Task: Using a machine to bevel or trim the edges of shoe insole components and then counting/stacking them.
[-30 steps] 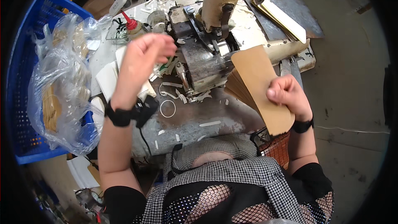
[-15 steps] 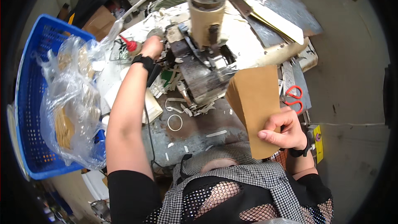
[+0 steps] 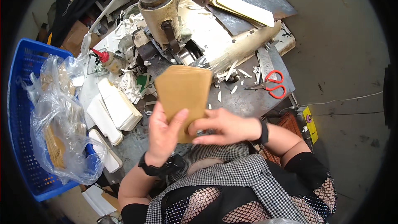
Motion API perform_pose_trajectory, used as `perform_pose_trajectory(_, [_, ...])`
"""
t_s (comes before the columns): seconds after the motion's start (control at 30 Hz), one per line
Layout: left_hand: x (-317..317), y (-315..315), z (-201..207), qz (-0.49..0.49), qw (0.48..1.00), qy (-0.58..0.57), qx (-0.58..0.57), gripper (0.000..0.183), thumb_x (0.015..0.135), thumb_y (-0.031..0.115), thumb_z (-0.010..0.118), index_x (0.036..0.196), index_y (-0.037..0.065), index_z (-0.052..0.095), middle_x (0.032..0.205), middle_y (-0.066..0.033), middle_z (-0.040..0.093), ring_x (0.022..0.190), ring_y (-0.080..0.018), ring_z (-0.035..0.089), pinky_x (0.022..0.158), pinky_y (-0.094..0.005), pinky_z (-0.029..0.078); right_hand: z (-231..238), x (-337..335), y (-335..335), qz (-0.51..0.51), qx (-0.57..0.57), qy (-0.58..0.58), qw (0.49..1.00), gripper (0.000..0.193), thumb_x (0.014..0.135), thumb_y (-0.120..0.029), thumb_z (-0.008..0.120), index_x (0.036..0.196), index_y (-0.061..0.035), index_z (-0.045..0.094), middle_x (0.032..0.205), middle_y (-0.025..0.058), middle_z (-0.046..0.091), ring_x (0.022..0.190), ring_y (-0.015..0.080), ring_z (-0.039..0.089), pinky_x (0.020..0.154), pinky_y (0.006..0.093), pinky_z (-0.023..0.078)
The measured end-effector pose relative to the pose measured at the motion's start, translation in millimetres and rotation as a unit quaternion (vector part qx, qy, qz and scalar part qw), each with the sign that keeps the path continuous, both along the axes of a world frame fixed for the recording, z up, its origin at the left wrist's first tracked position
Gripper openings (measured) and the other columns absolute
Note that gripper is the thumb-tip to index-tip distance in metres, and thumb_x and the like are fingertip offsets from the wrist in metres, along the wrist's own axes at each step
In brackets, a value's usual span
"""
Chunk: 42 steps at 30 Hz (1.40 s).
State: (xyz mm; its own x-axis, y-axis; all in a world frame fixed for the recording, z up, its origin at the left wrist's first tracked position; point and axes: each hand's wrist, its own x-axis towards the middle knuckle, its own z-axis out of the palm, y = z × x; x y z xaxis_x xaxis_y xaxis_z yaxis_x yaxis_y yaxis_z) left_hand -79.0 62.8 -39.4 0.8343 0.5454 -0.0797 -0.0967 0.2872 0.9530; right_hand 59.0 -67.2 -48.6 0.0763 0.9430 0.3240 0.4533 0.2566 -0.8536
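Both hands hold a stack of tan flat pieces upright in front of me, over the worktable. My left hand grips its lower left edge, thumb across the front. My right hand pinches the lower right corner, fingers pointing left. Behind the stack stands a worn beige sewing machine with a dark metal head.
Red-handled scissors lie on the metal table at right. Stacks of white pieces sit at left. A blue crate holds a clear plastic bag of tan pieces. A red-capped bottle stands near the machine.
My left hand left the machine area and came down onto the tan stack. My right hand brought the stack from the right to the middle, in front of the machine.
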Motion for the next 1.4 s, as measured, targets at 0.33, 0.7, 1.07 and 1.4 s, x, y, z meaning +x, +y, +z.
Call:
perform_pose_trajectory(0.33, [-24, 0, -71, -0.186, 0.754, 0.157, 0.610, 0.060, 0.078, 0.003, 0.060, 0.133, 0.003, 0.036, 0.107, -0.0150, 0.058, 0.094, -0.0299, 0.055, 0.078, -0.0390, 0.046, 12, 265, 42, -0.369, -0.111, -0.329, 0.862, 0.078, 0.071, -0.036, 0.075, 0.136, -0.0095, 0.040, 0.128, 0.0216, 0.048, 0.121, 0.0373, 0.043, 0.102, 0.0426, 0.036])
perform_pose_trajectory(0.7, [-23, 21, -55, -0.099, 0.895, 0.122, 0.417, 0.034, 0.083, 0.008, 0.062, 0.115, 0.003, 0.052, 0.095, -0.0140, 0.063, 0.083, -0.0301, 0.063, 0.077, -0.0362, 0.050, 17, 241, 45, -0.427, 0.096, -0.393, 0.808, 0.050, 0.075, -0.039, 0.072, 0.112, -0.0065, 0.062, 0.108, 0.0159, 0.059, 0.102, 0.0322, 0.053, 0.088, 0.0396, 0.044])
perform_pose_trajectory(1.07, [7, 117, 18, -0.337, 0.903, 0.266, 0.017, 0.022, 0.085, 0.010, 0.067, 0.103, -0.003, 0.064, 0.088, -0.0022, 0.068, 0.075, -0.0053, 0.061, 0.068, -0.0220, 0.050, -3, 115, 27, -0.189, 0.173, -0.317, 0.913, 0.035, 0.066, -0.007, 0.074, 0.099, -0.0038, 0.063, 0.095, 0.0119, 0.058, 0.082, 0.0270, 0.058, 0.071, 0.0340, 0.049])
perform_pose_trajectory(1.4, [32, 134, 25, -0.326, 0.887, 0.325, -0.043, 0.025, 0.084, 0.021, 0.070, 0.096, -0.001, 0.068, 0.085, -0.0048, 0.070, 0.070, -0.0088, 0.065, 0.065, -0.0220, 0.052, -19, 79, 44, -0.113, 0.145, -0.348, 0.919, 0.045, 0.064, -0.012, 0.078, 0.107, -0.0091, 0.065, 0.109, 0.0135, 0.054, 0.095, 0.0297, 0.055, 0.083, 0.0386, 0.047])
